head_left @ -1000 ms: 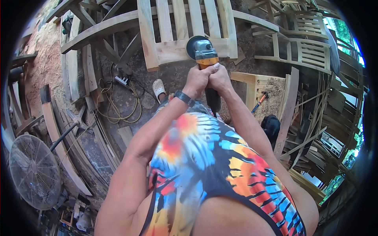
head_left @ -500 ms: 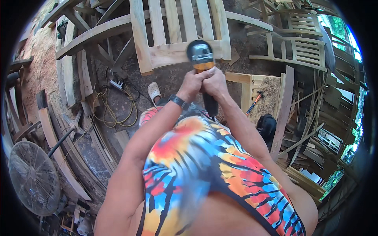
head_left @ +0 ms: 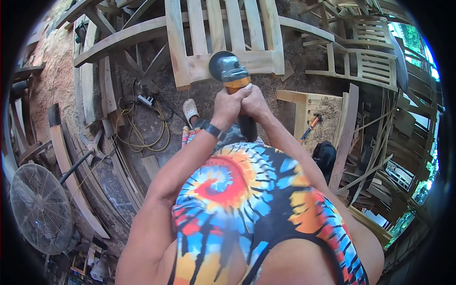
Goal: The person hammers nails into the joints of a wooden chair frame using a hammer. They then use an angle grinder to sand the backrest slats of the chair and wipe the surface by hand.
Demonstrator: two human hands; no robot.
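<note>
Both hands grip a yellow, silver and black angle grinder [head_left: 233, 71] with a round dark disc at its head. My left hand [head_left: 228, 104] is closed round its body on the left, and my right hand [head_left: 253, 102] is closed on the right, thumbs close together. The disc lies over the wide bottom rail [head_left: 256, 61] of a pale slatted wooden frame [head_left: 176, 42]. I cannot tell whether it touches the wood. The tool's black lower part hangs below my hands, partly hidden by them.
Curved timber supports [head_left: 123, 35] run behind the frame. A yellow cord [head_left: 137, 142], a power strip [head_left: 145, 100] and planks lie at left, with a large fan [head_left: 40, 206]. A wooden crate [head_left: 323, 114] with an orange-handled hammer [head_left: 311, 126] and stacked chair frames [head_left: 375, 66] are at right.
The grinder and both hands have shifted left and down in the view. The disc's head is more tilted to the left. The grip stays the same.
</note>
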